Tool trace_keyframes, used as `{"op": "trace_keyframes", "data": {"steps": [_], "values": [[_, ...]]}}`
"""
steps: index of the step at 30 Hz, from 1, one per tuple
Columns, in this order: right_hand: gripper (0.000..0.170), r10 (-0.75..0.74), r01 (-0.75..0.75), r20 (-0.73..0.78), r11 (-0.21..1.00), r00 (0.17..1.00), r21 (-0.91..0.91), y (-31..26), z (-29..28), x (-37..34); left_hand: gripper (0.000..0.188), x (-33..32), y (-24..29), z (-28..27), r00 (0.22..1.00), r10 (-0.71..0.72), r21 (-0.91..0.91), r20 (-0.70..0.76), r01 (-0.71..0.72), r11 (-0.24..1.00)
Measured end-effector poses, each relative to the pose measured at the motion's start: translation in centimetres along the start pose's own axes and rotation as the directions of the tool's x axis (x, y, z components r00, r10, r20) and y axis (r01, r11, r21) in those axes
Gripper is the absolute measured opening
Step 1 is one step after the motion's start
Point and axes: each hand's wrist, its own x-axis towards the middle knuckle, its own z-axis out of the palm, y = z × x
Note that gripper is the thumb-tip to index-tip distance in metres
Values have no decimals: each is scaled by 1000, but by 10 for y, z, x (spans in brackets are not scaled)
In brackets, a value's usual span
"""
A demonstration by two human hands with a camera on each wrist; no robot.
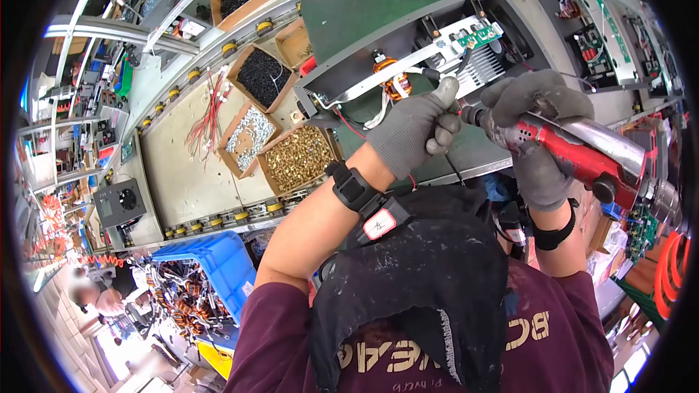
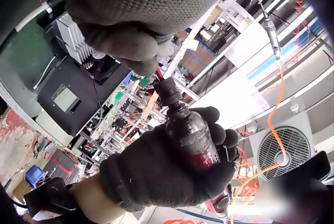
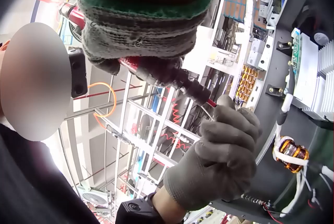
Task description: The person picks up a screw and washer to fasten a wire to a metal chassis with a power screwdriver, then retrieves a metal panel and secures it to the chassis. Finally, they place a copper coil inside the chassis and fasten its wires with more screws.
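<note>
My right hand [image 1: 542, 175], in a grey knit glove, grips a red and silver power screwdriver [image 1: 568, 149]. The driver is tilted, its black chuck [image 2: 168, 91] toward my left hand [image 1: 415, 135]. That hand is gloved too, with fingers curled and thumb and fingertips pinching the thin red bit [image 3: 211, 102] at the chuck's front. Any screw at the bit's tip is hidden by the fingers. Just beyond both hands lies a dark metal housing [image 1: 349, 65] with a finned heatsink [image 1: 477, 69], a green circuit board [image 1: 480, 35] and a copper-wound coil [image 1: 393, 78].
Left of the housing stand boxes of brass-coloured fasteners [image 1: 298, 160], silver fasteners [image 1: 247, 138] and black screws [image 1: 262, 78]. Red wires [image 1: 211, 113] lie beside them. A blue bin [image 1: 218, 269] of coils is at lower left. More housings [image 1: 582, 29] sit at upper right.
</note>
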Motion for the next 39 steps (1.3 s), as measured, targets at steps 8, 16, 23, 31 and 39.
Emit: {"op": "trace_keyframes", "data": {"steps": [8, 16, 23, 31, 39], "values": [[49, -55, 53, -301, 998, 952, -16, -8, -27, -23, 37, 23, -17, -20, 992, -124, 81, -34, 127, 989], [53, -49, 63, -411, 998, 910, 19, -18, -68, -50, 27, 50, -42, 1, 915, 76, 837, 396, -326, -440], [47, 39, 9, -436, 994, 899, 108, -27, -89, -58, 20, 65, -60, -7, 777, -307, 353, 550, -550, -757], [43, 417, -134, -279, 728, 865, 673, -8, -112, -45, 22, 41, -40, 9, 378, 174, 368, 909, -536, -760], [43, 537, -293, -302, 758, 788, 583, 0, -106, -26, 24, 43, -36, 13, 340, 223, 371, 913, -473, -799]]}}
